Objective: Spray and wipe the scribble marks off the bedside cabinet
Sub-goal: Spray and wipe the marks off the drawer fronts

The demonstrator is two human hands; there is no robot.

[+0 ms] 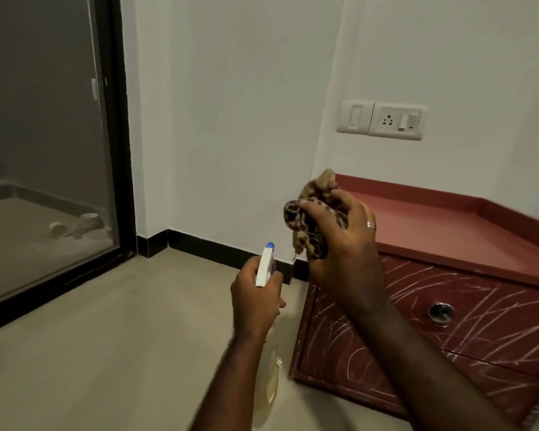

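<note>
Head view: the left hand (257,295) is curled round the neck of a spray bottle (265,265). Its white trigger head with a blue nozzle tip stands above the fingers. The clear body, holding yellowish liquid, hangs below the wrist, blurred and partly hidden by the forearm.

The right hand (346,244), with a ring (371,225) on one finger, grips a bunched patterned cloth (311,206) in front of the left end of the bedside cabinet (495,334). Most of the cloth is buried in the fist, so its shape is hard to make out.

The reddish cabinet stands on the floor (106,353) against the wall, to the right of both hands. Pale scribble marks (402,293) cover its front around a round metal drawer knob (441,312). The right forearm hides part of the front, and the frame cuts off the cabinet's right end and lower corner.

A switch and socket panel (383,119) sits on the wall above. At the left, a dark-framed glass door (44,150) shows dim white cup-like objects (75,227) behind it.
</note>
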